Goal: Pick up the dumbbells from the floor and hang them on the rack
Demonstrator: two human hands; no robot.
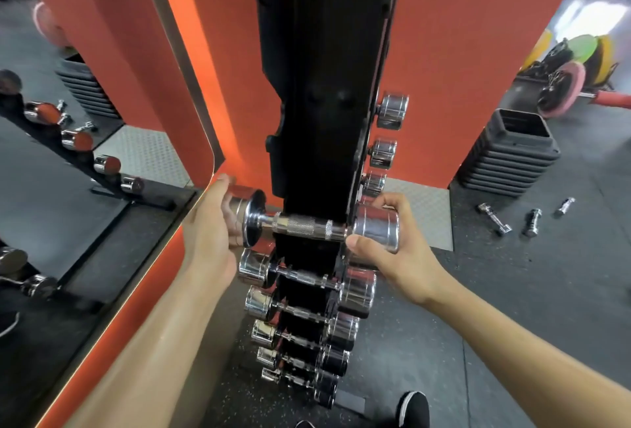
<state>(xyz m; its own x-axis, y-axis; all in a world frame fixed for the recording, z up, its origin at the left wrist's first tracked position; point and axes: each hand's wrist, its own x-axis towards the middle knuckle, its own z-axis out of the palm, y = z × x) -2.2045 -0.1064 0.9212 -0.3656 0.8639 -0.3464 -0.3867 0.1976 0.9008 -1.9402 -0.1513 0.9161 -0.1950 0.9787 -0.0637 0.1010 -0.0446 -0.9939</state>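
**Dumbbell at the rack, head view.** One chrome dumbbell (307,224) lies level across the front of the black upright rack (324,86). Its knurled handle is against the post, just above the filled rows. Your left hand (215,223) curls round the dumbbell's left head. Your right hand (392,260) grips the right head, thumb in front and fingers behind. Whether the handle sits in a cradle cannot be told.

Below it, five racked dumbbells (297,312) hang in a column, one per row. On the rack's far side, three chrome heads (392,110) show at its right edge, above your right hand.

Three small dumbbells (495,219) lie on the dark rubber floor (546,291) to the right, well apart from the rack. Behind them, one stack of black step risers (508,154) stands against the orange wall (461,52). A mirror (68,188) at left reflects more chrome heads. One black shoe (413,407) shows at the bottom edge.
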